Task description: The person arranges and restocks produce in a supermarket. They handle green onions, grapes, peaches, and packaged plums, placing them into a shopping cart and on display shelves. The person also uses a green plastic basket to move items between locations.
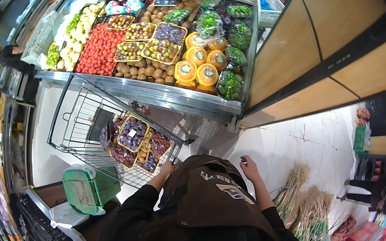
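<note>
My left hand [167, 168] is at the near end of a wire shopping cart [91, 89], its fingers closed around the frame and partly hidden. Inside the cart lie several film-wrapped trays of dark grapes or plums [133, 134], with gold edging; the top one bears a small white label. My right hand [250, 169] hangs free over the floor to the right, holding nothing, its fingers loosely bent and apart. A brown apron [218, 204] covers my front between both arms.
Beyond the cart stands a metal-edged fruit stand [138, 89] with red tomatoes [100, 49], kiwis [144, 71] and netted round fruit [197, 56]. A wood-panelled pillar [299, 32] adjoins it. Left is a green bin [87, 185]; right, leafy bundles [312, 216] and a person [377, 196].
</note>
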`<move>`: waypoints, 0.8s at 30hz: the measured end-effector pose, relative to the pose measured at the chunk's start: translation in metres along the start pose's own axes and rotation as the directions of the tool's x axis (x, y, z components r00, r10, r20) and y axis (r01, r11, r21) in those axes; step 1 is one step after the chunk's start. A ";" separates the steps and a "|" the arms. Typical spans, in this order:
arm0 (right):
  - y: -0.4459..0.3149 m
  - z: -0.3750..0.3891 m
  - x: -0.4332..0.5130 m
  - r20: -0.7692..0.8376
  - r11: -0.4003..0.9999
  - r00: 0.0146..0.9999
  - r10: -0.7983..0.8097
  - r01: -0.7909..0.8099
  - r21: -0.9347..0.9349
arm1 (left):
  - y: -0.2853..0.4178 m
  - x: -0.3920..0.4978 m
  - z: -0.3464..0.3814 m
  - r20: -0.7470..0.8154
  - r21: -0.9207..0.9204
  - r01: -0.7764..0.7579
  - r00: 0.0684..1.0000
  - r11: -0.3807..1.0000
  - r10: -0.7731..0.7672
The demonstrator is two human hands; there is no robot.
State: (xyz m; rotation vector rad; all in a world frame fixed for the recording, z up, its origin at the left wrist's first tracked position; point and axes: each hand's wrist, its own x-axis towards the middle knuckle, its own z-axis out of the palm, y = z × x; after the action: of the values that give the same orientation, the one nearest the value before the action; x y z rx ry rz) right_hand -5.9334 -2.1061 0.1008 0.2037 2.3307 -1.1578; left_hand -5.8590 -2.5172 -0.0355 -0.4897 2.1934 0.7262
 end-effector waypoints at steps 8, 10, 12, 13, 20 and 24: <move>-0.029 -0.047 0.083 0.370 0.976 0.920 -0.131 0.185 -0.115 | 0.054 -0.035 -0.001 -0.159 -0.034 0.377 0.912 0.925 -0.378; -0.040 -0.063 0.099 0.438 0.939 0.872 -0.218 0.309 -0.150 | 0.078 -0.042 -0.005 -0.151 -0.035 0.503 0.851 0.864 -0.502; -0.050 -0.078 0.111 0.489 0.936 0.845 -0.214 0.321 -0.145 | 0.099 -0.044 -0.005 -0.167 -0.048 0.593 0.789 0.804 -0.592; -0.055 -0.083 0.120 0.510 0.921 0.824 -0.245 0.362 -0.142 | 0.107 -0.044 -0.005 -0.197 -0.051 0.618 0.764 0.784 -0.615; -0.077 -0.079 0.173 0.632 0.789 0.667 -0.395 0.598 -0.139 | 0.124 -0.048 0.020 -0.441 -0.299 0.369 0.765 0.880 -0.470; -0.098 -0.049 0.186 0.660 0.746 0.598 -0.455 0.660 -0.084 | 0.124 -0.060 0.029 -0.536 -0.292 0.204 0.774 0.934 -0.337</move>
State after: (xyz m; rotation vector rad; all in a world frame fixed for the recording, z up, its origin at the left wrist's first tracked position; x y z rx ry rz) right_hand -6.1451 -2.1462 0.0976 -0.9834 1.9599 -0.8778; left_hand -5.8726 -2.3968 0.0371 -1.2640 2.5208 0.7224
